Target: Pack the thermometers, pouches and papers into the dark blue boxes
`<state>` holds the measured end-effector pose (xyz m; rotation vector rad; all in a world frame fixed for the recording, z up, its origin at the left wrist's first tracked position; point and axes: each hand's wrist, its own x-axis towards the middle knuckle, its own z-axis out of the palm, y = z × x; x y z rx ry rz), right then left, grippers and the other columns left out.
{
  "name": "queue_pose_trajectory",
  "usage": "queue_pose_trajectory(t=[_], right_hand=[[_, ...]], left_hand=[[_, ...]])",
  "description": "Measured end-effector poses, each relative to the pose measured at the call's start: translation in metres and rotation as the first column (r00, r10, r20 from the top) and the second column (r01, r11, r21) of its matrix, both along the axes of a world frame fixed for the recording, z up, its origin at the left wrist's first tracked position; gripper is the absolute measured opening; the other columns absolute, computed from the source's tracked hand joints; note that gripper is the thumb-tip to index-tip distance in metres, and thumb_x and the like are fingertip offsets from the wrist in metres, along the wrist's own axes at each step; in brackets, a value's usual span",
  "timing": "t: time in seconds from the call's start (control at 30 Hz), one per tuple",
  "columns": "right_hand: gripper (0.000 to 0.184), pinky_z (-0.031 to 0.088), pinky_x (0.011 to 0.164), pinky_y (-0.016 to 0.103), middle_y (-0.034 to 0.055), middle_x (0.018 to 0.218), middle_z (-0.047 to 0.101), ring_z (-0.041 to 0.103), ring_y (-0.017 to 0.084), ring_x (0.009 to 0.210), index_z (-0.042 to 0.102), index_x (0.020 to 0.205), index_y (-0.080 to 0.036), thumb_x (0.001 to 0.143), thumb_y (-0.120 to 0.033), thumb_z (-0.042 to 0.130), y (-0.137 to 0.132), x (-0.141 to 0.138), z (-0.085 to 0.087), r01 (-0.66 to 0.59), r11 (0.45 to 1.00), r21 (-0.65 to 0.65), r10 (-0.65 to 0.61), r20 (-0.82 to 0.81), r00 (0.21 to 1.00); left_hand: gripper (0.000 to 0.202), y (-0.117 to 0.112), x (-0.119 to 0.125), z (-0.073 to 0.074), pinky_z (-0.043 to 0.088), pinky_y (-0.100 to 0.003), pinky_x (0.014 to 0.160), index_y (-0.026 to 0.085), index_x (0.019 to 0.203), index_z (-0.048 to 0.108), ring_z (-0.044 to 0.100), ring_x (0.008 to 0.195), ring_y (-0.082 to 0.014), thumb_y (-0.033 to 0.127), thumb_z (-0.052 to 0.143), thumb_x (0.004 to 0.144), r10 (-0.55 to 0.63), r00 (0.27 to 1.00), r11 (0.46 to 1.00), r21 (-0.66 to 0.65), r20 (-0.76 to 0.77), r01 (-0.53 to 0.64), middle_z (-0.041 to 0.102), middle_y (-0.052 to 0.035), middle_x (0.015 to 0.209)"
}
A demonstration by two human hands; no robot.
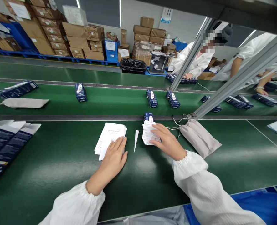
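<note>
Green covers the table (pixel 58 175) under both hands. Left hand (pixel 113 156) lies flat, fingers spread, on a stack of white leaflets (pixel 110 136). Right hand (pixel 167 142) presses open-palmed on a second leaflet stack (pixel 149 132), just beside a grey pouch (pixel 199 137).

Behind the green conveyor belt (pixel 58 97), stacked cardboard boxes (pixel 58 34) line the far wall. On the belt stand small blue boxes (pixel 81 92) (four upright), with a grey pouch (pixel 24 102) lying flat at its left end. A co-worker in white (pixel 197 62) sits beyond its right end.
</note>
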<state>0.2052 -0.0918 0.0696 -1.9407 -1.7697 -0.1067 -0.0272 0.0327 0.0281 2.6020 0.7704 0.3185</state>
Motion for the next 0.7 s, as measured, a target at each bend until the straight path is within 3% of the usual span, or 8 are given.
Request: queue_pose_trajectory(t=[0.1,0.17,0.3,0.43,0.6,0.7], right_hand=[[0.03,0.04,0.107,0.049,0.0098,0.135,0.052,0.042,0.027,0.13,0.061,0.117,-0.02,0.088,-0.025,0.053,-0.008,-0.007,0.007,-0.07,0.99,-0.119,0.07,-0.008,0.998],[0.031,0.043,0.105,0.047,0.0099,0.133,0.054,0.047,0.026,0.126,0.061,0.117,-0.02,0.087,-0.021,0.054,-0.009,-0.008,0.009,-0.082,0.98,-0.18,0.084,0.006,0.996],[0.028,0.045,0.101,0.046,0.0099,0.13,0.056,0.051,0.026,0.122,0.061,0.112,-0.021,0.084,-0.018,0.057,-0.007,-0.008,0.013,-0.083,0.964,-0.252,0.093,0.029,0.995],[0.017,0.046,0.097,0.044,0.0101,0.122,0.059,0.053,0.026,0.116,0.061,0.099,-0.019,0.082,-0.019,0.061,-0.004,-0.014,0.014,-0.082,0.97,-0.231,0.091,0.027,0.996],[0.01,0.048,0.087,0.039,0.0075,0.105,0.06,0.055,0.023,0.1,0.057,0.09,-0.021,0.082,-0.021,0.062,0.0,-0.02,0.011,-0.065,0.98,-0.187,0.064,-0.013,0.998],[0.01,0.048,0.087,0.036,0.0068,0.104,0.06,0.056,0.021,0.099,0.058,0.091,-0.02,0.082,-0.021,0.062,0.0,-0.015,0.012,-0.085,0.973,-0.214,0.074,-0.057,0.996]], left_hand=[[0.053,0.006,-0.011,0.009,0.022,-0.045,0.115,0.028,0.141,0.034,0.031,0.138,-0.023,0.043,0.037,0.091,-0.019,1.0,0.999,-0.051,0.012,0.019,0.038,-0.0052,0.148],[0.051,0.011,-0.016,0.013,0.025,-0.045,0.113,0.028,0.138,0.039,0.035,0.136,-0.0241,0.046,0.037,0.09,0.082,0.994,0.997,-0.018,0.069,-0.081,0.043,-0.0051,0.145],[0.05,0.027,-0.019,0.016,0.032,-0.045,0.108,0.017,0.133,0.045,0.036,0.132,-0.0302,0.041,0.037,0.09,0.294,0.953,0.952,0.068,0.078,-0.299,0.043,-0.0134,0.142],[0.053,0.042,-0.017,0.018,0.035,-0.047,0.103,0.013,0.136,0.039,0.042,0.123,-0.0338,0.034,0.042,0.087,0.301,0.953,0.952,0.065,-0.025,-0.299,0.044,-0.0157,0.139],[0.062,0.047,-0.008,0.022,0.038,-0.047,0.099,0.016,0.138,0.036,0.041,0.123,-0.0356,0.032,0.053,0.081,0.345,0.939,0.938,-0.035,-0.004,-0.345,0.041,-0.0151,0.14],[0.075,0.046,-0.005,0.021,0.041,-0.044,0.097,0.023,0.143,0.026,0.046,0.122,-0.0322,0.03,0.06,0.077,0.404,0.91,0.903,-0.198,0.094,-0.381,0.042,-0.0136,0.138]])
